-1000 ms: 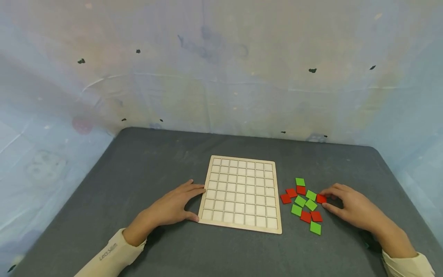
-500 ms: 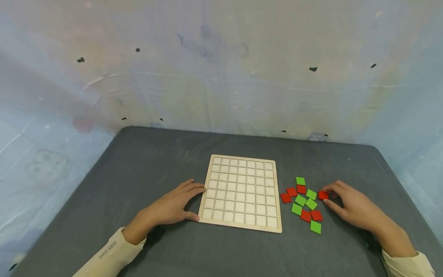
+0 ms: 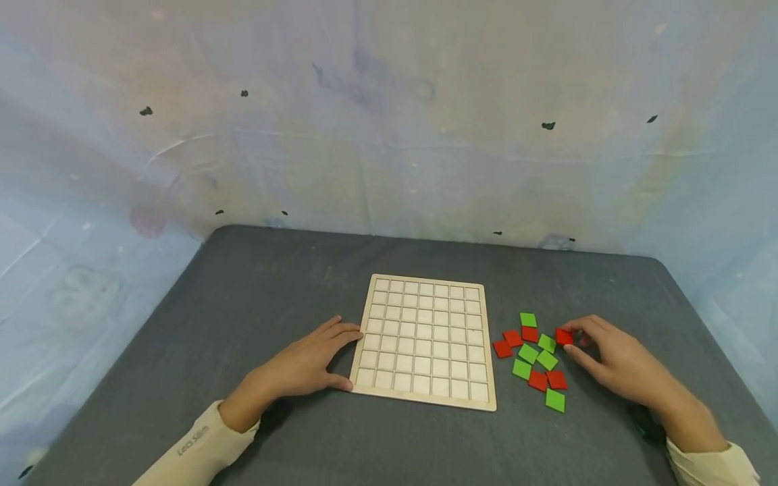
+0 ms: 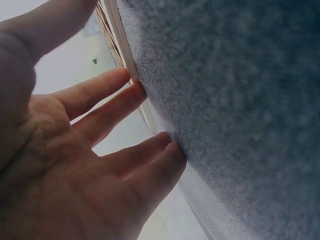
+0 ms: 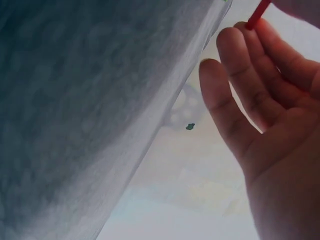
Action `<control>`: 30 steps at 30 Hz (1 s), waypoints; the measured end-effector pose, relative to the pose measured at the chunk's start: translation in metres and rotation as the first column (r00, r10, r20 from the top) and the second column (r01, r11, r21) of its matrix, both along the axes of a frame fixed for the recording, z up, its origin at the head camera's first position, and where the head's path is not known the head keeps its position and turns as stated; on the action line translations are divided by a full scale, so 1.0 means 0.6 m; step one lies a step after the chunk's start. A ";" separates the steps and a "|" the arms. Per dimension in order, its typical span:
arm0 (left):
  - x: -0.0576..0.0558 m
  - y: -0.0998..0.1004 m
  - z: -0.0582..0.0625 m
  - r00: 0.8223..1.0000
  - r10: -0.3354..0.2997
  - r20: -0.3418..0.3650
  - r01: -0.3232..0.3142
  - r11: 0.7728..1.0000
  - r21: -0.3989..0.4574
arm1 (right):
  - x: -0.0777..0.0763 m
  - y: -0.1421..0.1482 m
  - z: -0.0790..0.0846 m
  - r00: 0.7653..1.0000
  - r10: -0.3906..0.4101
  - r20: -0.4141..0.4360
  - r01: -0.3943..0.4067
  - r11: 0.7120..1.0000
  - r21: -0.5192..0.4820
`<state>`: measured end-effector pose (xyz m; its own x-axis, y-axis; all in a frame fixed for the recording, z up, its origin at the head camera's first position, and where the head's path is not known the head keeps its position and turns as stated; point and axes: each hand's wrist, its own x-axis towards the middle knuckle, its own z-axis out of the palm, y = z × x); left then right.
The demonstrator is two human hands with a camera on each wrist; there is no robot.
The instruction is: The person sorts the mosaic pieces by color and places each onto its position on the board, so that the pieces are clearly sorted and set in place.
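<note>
My right hand [image 3: 620,358] pinches a red square tile [image 3: 564,336] between thumb and fingertips, just right of the loose tiles. In the right wrist view the red tile [image 5: 258,14] shows edge-on at the fingertips, raised off the table. My left hand [image 3: 304,358] lies beside a wooden grid board [image 3: 425,401], thumb and fingertips touching its left edge. The left wrist view shows the left hand's fingers [image 4: 107,117] fairly straight, their tips at the board's edge [image 4: 122,42]. All the board's square cells are bare.
Loose green tiles [image 3: 521,369] and red tiles [image 3: 556,380] lie between the board and my right hand, some overlapping. The dark grey table [image 3: 273,270] ends at a pale patterned cloth [image 3: 389,135] behind and at the sides.
My right hand has lifted the red tile from the table and brought it slightly left, over the nearby green tile's edge. The left hand stays at the board.
</note>
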<state>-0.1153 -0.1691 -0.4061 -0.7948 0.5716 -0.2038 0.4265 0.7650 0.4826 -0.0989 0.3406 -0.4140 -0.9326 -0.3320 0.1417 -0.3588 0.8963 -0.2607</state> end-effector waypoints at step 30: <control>0.000 0.000 -0.006 0.999 -0.001 -0.036 0.001 1.000 0.017 | -0.006 -0.085 -0.001 0.995 0.090 -0.052 -0.093 0.993 -0.069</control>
